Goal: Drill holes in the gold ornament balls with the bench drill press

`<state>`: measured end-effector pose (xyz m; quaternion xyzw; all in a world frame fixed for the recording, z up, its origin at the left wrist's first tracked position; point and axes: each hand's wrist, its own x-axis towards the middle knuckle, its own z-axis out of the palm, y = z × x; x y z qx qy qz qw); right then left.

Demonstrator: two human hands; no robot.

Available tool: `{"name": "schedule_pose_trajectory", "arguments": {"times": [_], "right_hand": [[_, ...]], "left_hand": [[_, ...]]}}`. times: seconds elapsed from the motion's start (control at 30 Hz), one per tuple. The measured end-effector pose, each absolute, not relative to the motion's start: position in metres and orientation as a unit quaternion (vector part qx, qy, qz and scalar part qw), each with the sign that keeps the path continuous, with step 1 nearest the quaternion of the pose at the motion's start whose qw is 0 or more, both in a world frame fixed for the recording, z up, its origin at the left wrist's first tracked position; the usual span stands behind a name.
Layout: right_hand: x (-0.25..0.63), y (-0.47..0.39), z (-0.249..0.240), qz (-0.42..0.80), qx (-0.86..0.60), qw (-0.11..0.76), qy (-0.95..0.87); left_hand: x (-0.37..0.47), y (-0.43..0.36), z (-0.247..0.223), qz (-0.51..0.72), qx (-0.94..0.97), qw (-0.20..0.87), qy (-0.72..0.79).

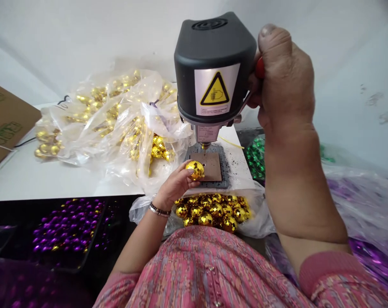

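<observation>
A gold faceted ball [195, 170] is held in the fingers of my left hand [177, 184], at the left front of a brown plate [213, 167]. The plate lies on the dark base [226, 179] of a bench drill [215, 55], whose thin bit [204, 151] hangs just above it. High on the right, my right hand [282, 77] is closed around the drill's lever, and a red knob [260, 68] shows by the fingers. Below the base, in front of my body, an open plastic bag [261, 209] holds several gold balls [216, 209].
Clear bags [117, 119] of gold balls cover much of the white table [8, 188]. A cardboard box [8, 124] stands at the left. Purple balls [69, 226] sit in a tray at lower left. Green balls [255, 158] and purple bags [367, 196] are on the right.
</observation>
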<state>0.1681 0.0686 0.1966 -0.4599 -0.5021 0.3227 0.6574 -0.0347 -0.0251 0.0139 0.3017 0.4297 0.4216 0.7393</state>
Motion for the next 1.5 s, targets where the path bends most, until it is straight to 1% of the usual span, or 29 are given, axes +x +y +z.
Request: {"name": "schedule_pose_trajectory", "arguments": {"times": [0.1,0.2,0.3,0.43,0.6,0.8,0.9,1.13,1.3,1.4,1.5], "right_hand": [[0.167,0.065,0.196,0.319,-0.456,0.659,-0.506],[0.166,0.062,0.196,0.322,-0.454,0.658,-0.507],[0.165,0.061,0.197,0.323,-0.452,0.659,-0.507],[0.164,0.063,0.195,0.314,-0.448,0.667,-0.505],[0.163,0.066,0.193,0.308,-0.434,0.681,-0.503],[0.165,0.063,0.192,0.314,-0.435,0.678,-0.502],[0.166,0.062,0.193,0.316,-0.44,0.67,-0.508],[0.166,0.057,0.19,0.33,-0.404,0.689,-0.504],[0.172,0.023,0.162,0.232,-0.337,0.697,-0.589],[0.178,0.0,0.142,0.197,-0.373,0.667,-0.614],[0.181,-0.012,0.129,0.187,-0.403,0.645,-0.622]], "left_hand": [[-0.027,-0.01,0.02,0.398,0.412,0.641,0.511],[-0.021,0.005,0.019,0.36,0.523,0.493,0.595],[-0.018,0.014,0.014,0.34,0.586,0.396,0.619],[-0.016,0.016,0.013,0.315,0.632,0.345,0.619],[-0.013,0.014,0.018,0.278,0.663,0.342,0.605],[-0.01,0.019,0.016,0.223,0.732,0.224,0.603],[-0.01,0.022,0.014,0.207,0.753,0.225,0.582],[-0.01,0.025,0.006,0.237,0.712,0.325,0.576],[-0.01,0.023,0.004,0.258,0.698,0.349,0.569],[-0.01,0.022,0.003,0.261,0.694,0.358,0.567],[-0.01,0.022,0.002,0.267,0.692,0.363,0.565]]}}
